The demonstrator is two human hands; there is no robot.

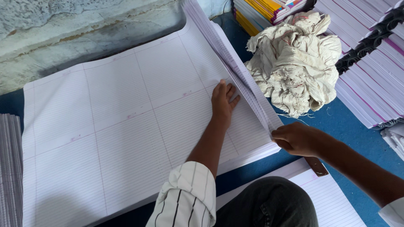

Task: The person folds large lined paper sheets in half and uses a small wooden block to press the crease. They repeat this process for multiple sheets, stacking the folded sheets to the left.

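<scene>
A big stack of large white ruled paper sheets (113,113) lies on a blue surface in front of me. My left hand (223,101) rests flat on the top sheet near the stack's right side, fingers together and pointing away. My right hand (296,138) pinches the lifted edges of several sheets (242,75) at the stack's right front corner; these sheets stand fanned up along the right edge.
A crumpled off-white cloth (296,63) lies right of the stack. Stacks of ruled paper (370,75) fill the right side, coloured stacks (261,10) the top. Another ruled sheet (328,197) with a brown strip (316,166) lies by my knee. A grey paper pile (9,168) sits at left.
</scene>
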